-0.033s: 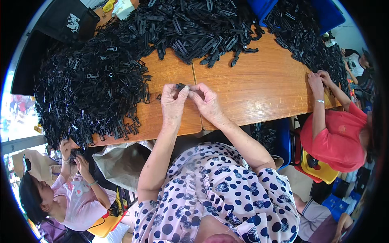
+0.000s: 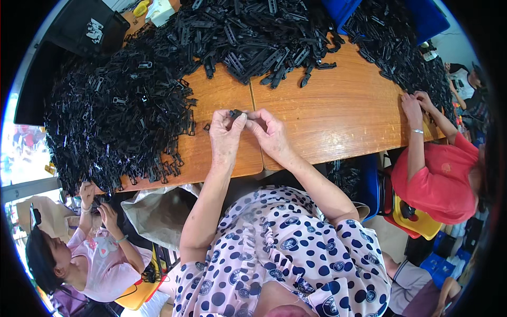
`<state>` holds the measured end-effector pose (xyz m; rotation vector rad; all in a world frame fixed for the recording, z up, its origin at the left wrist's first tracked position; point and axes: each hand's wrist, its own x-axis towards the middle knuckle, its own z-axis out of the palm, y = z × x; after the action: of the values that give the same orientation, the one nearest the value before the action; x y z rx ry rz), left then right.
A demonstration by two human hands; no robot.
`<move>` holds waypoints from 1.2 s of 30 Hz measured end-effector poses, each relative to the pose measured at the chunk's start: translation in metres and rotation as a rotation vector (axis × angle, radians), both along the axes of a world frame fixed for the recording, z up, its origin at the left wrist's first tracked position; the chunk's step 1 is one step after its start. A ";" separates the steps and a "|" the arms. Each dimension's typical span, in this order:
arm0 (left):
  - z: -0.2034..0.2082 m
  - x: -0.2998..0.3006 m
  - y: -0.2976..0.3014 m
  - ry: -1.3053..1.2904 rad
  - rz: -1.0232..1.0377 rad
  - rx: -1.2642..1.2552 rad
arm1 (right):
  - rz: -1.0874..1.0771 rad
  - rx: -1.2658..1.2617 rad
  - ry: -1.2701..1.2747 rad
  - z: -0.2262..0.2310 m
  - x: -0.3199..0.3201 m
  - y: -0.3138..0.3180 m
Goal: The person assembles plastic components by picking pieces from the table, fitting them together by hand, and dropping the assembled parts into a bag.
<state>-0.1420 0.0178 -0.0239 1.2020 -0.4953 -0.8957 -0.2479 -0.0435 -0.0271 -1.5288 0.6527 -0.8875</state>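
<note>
Over the near part of the wooden table [image 2: 338,116], both my hands meet at a small black plastic part [image 2: 236,113]. My left hand [image 2: 226,136] grips it between thumb and fingers. Against its right end press the thumb and fingertips of my right hand [image 2: 269,134]. Fingers cover much of the part, so its full shape is hidden. To the left lies a large heap of small black frame-like pieces [image 2: 121,105]. Beyond my hands spreads another heap of longer black plastic strips [image 2: 253,42].
A black bin [image 2: 87,29] stands at the far left and a blue crate [image 2: 340,13] at the far right. One co-worker in a red shirt [image 2: 435,179] sits on the right, another in a pink shirt [image 2: 108,259] on the left. A pale sack [image 2: 158,216] hangs below the table edge.
My hands stay in place on the black part, with only a slight shift of the fingers. The co-worker's hands at the left have moved slightly.
</note>
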 end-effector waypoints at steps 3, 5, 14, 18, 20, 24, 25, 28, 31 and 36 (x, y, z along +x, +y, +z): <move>0.007 0.001 -0.003 -0.023 -0.040 0.001 | -0.170 -0.477 0.296 0.009 -0.013 -0.012; 0.010 0.004 -0.010 -0.069 -0.075 0.003 | -0.007 -0.123 0.179 0.001 -0.014 -0.022; 0.013 0.003 -0.052 -0.019 -0.234 0.026 | 0.111 0.187 0.270 -0.005 -0.034 -0.051; 0.019 0.028 -0.082 -0.260 -0.177 0.379 | -0.104 -0.505 0.483 0.007 -0.065 -0.107; 0.025 0.029 -0.099 -0.835 -0.130 0.321 | -0.210 -0.722 0.608 0.009 -0.082 -0.139; 0.029 0.027 -0.125 -1.638 -0.160 0.252 | -0.149 -1.025 0.901 0.001 -0.096 -0.175; 0.026 0.028 -0.130 -1.730 -0.236 0.313 | -0.093 -1.022 0.910 -0.001 -0.096 -0.178; 0.016 0.038 -0.130 -1.724 -0.186 0.263 | -0.128 -0.955 0.780 -0.002 -0.096 -0.169; 0.016 0.046 -0.117 -1.467 -0.148 0.353 | -0.046 -0.213 0.426 -0.006 -0.085 -0.145; 0.025 0.039 -0.076 -0.213 -0.204 0.090 | 0.056 0.275 0.041 0.014 -0.052 -0.086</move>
<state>-0.1034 -0.0579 0.0009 1.3539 -0.7664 -0.9764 -0.2995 -0.1299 -0.0134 -1.3146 0.7270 -0.6947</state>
